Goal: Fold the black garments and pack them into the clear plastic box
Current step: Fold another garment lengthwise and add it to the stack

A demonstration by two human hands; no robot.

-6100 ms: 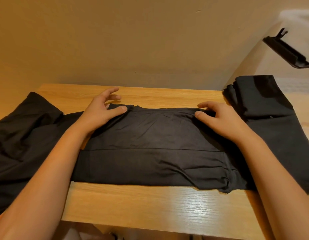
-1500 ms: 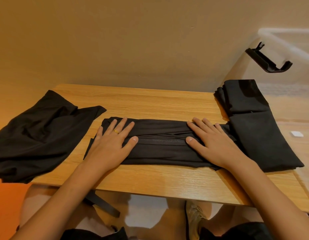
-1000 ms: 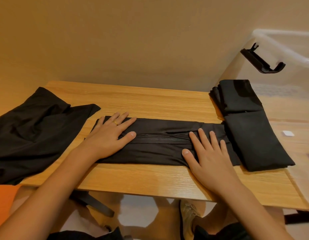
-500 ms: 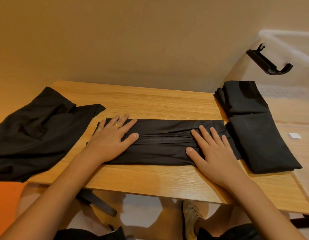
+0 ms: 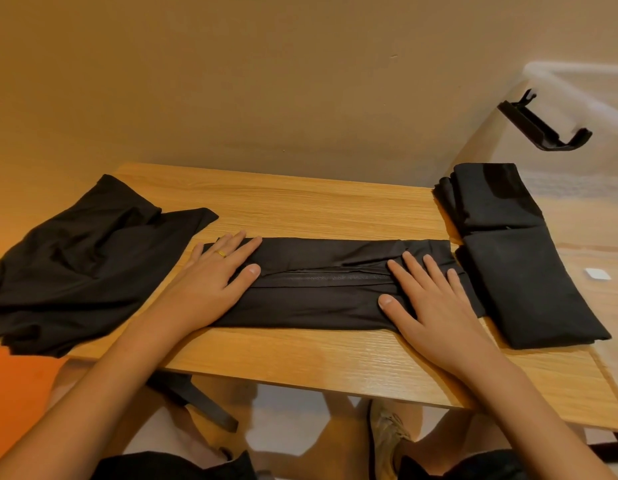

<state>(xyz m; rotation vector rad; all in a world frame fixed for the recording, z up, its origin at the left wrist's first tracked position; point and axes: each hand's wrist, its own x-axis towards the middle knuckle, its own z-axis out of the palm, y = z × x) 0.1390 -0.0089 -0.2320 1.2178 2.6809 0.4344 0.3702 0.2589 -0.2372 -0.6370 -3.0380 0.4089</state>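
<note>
Pressing flat, fingers spread, left hand [image 5: 210,273] and right hand [image 5: 430,301] smooth the garment [image 5: 321,275] under them, newly narrowed to a strip; end-to-end fold probably next.

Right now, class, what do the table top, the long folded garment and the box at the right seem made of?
Table top: wood or wood-look laminate, matt; grain lines show. Long folded garment: thin soft fabric, perhaps a knit; it creases and lies flat. Box: translucent plastic, seemingly; its side looks hazy and see-through.
</note>
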